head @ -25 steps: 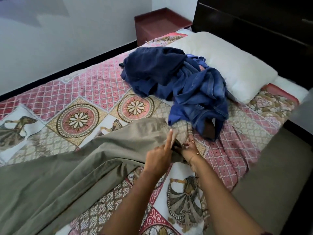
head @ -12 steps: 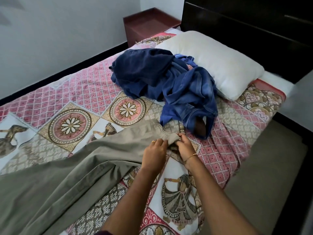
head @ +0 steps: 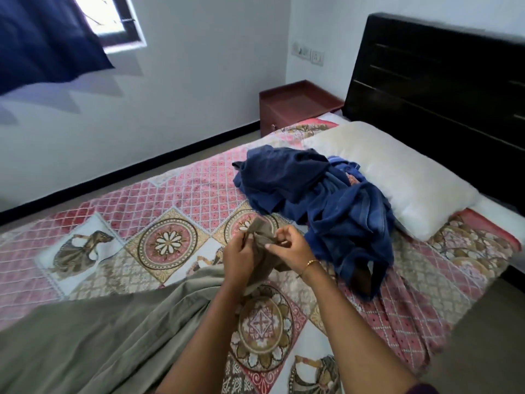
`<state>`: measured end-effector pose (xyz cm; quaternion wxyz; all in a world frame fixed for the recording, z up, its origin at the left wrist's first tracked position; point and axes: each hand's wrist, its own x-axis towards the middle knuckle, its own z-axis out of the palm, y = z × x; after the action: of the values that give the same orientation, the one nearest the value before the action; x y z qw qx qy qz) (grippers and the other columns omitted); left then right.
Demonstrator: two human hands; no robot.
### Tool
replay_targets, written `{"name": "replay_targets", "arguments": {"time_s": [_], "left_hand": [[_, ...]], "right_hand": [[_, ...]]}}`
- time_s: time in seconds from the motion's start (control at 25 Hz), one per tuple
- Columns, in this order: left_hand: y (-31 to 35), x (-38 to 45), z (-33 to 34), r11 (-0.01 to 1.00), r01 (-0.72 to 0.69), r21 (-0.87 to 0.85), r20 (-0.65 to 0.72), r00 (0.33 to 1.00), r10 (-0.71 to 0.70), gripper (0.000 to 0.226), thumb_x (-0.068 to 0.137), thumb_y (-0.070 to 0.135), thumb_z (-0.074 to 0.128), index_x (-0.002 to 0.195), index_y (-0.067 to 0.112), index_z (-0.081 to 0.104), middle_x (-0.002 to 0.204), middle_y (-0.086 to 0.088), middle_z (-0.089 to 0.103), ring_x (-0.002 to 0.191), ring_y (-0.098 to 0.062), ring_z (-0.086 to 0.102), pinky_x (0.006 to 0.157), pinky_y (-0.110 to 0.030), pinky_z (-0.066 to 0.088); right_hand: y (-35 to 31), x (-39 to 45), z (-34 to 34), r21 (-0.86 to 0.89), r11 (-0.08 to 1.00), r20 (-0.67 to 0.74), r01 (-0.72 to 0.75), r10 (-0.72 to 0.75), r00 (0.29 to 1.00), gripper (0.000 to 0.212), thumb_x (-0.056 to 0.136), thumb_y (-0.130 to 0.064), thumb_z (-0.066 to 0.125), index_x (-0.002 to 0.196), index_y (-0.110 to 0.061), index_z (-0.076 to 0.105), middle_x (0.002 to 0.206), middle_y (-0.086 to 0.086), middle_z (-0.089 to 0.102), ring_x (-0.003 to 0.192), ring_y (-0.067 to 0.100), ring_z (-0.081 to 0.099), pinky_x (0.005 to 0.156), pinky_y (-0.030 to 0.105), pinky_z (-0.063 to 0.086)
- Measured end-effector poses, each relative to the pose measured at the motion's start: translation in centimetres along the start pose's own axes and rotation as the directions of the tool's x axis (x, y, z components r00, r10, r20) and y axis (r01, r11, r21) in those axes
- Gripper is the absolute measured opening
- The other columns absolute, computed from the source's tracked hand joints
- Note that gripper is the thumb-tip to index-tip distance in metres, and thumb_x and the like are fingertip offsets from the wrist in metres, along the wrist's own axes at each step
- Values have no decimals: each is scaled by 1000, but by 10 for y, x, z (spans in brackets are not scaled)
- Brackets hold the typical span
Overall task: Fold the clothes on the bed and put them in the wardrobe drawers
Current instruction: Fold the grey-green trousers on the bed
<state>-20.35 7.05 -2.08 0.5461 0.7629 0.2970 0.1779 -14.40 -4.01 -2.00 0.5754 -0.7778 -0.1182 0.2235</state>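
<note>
Olive-grey trousers (head: 93, 331) stretch across the patterned bedspread (head: 176, 200) from the lower left. Their bunched upper end is lifted off the bed between my hands. My left hand (head: 240, 258) grips that bunched cloth from the left. My right hand (head: 287, 248), with a gold bangle at the wrist, pinches the same end from the right. A heap of dark blue clothes (head: 318, 206), with blue denim on its near side, lies just beyond my hands, beside a white pillow (head: 397, 177).
A dark headboard (head: 437, 89) stands at the right end of the bed. A red-brown bedside cabinet (head: 295, 105) sits in the far corner. A dark blue curtain (head: 42, 38) hangs at the window, upper left. Grey floor runs along the bed's right side.
My hands have raised the top end of the olive trousers off the bedspread and gathered it between them. The camera has tilted upward, bringing the window and wall into view.
</note>
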Motion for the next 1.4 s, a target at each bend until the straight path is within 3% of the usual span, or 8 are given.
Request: {"name": "replay_targets", "arguments": {"time_s": [0.2,0.4,0.56,0.76,0.96,1.12,1.28,1.4], "left_hand": [[5,6,-5,1000,21,-4,13,1000,-21,24,94,8,48,71,9,53,67,-3,53,68,-18,47,61,-32,35],[11,3,-5,943,-179,281,41,984,175,22,96,14,47,108,4,62,89,-9,64,75,-19,53,64,-29,36],[18,7,-1,723,-369,585,296,926,233,38,94,20,49,131,12,47,109,-7,63,92,-24,59,75,-27,42],[5,-8,2,884,-169,437,157,981,110,47,92,13,51,136,12,34,108,-13,63,92,-29,62,78,-39,51],[-78,-40,-44,777,51,627,-43,999,-30,32,87,19,57,119,12,54,118,-8,55,107,-25,51,91,-34,39],[-130,-65,-89,727,141,672,-132,989,-70,21,78,14,63,95,2,64,97,-18,62,89,-37,59,77,-41,47],[-171,-86,-149,719,513,468,-451,839,-305,24,82,17,60,102,4,65,106,-18,63,102,-35,56,86,-39,41],[-203,-110,-212,661,746,76,-676,526,-516,31,81,14,58,107,-2,61,113,-27,57,108,-41,52,89,-42,42]], "right_hand": [[-24,13,0,-347,909,145,230,-191,971,11,86,-14,65,78,-6,62,64,-12,44,69,10,45,60,15,34],[-19,31,-4,-37,998,65,44,-42,997,22,95,-16,51,75,-13,58,74,-1,56,82,18,52,78,33,42],[-6,41,-2,173,973,75,-154,143,987,17,96,-21,49,82,-30,54,91,-3,59,107,31,55,95,46,44],[-4,56,4,-172,985,62,12,-1,998,16,84,-3,64,97,-11,59,104,15,63,96,25,57,81,26,43],[45,51,21,-419,864,-217,-280,204,955,16,88,-1,53,99,-1,65,114,23,62,108,38,54,88,34,42],[73,19,49,-544,669,-402,-506,322,857,37,86,-7,55,123,-4,52,133,25,41,123,41,38,101,45,33],[81,-14,116,-777,576,-366,-254,-84,927,41,79,-2,57,120,-7,56,143,25,29,133,40,24,102,57,23],[77,-40,192,-858,485,-12,170,-349,937,32,56,3,71,87,-2,67,106,28,57,98,46,55,76,54,47]]}}
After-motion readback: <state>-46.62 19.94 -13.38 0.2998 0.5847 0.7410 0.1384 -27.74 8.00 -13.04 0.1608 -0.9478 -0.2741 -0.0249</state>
